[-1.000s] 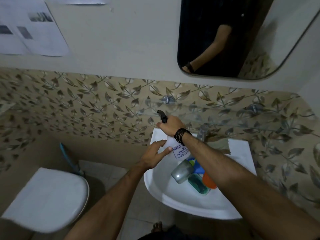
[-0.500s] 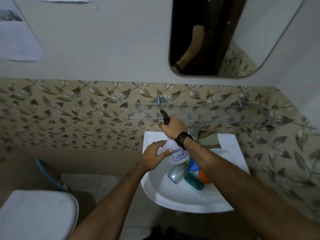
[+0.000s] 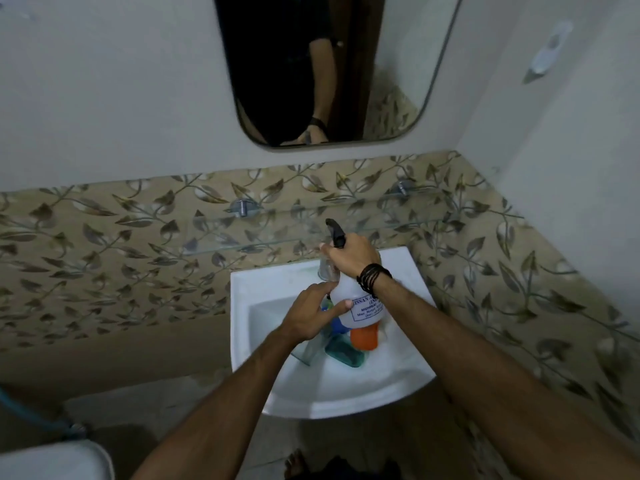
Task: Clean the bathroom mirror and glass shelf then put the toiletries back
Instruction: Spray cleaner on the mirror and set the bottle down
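A white spray bottle (image 3: 360, 303) with a black nozzle is held upright over the white sink (image 3: 263, 386). My right hand (image 3: 351, 256) grips its neck just under the nozzle. My left hand (image 3: 311, 315) holds the bottle's body from the left. Toiletries lie in the basin: an orange bottle (image 3: 363, 337), a teal container (image 3: 344, 353), a blue item and a clear glass tumbler (image 3: 308, 353). The bare glass shelf (image 3: 242, 242) runs along the tiled wall above the sink. The mirror (image 3: 329, 71) hangs higher up and reflects an arm.
A toilet lid (image 3: 52, 460) shows at the bottom left with a blue hose (image 3: 31, 415) beside it. Leaf-patterned tiles cover the lower wall. A side wall with a small metal fitting (image 3: 549, 53) closes in on the right. A bare foot stands below the sink.
The view has swung right and upward, bringing the mirror and sink towards the centre. Both hands stay on the spray bottle, which now covers more of the toiletries in the basin.
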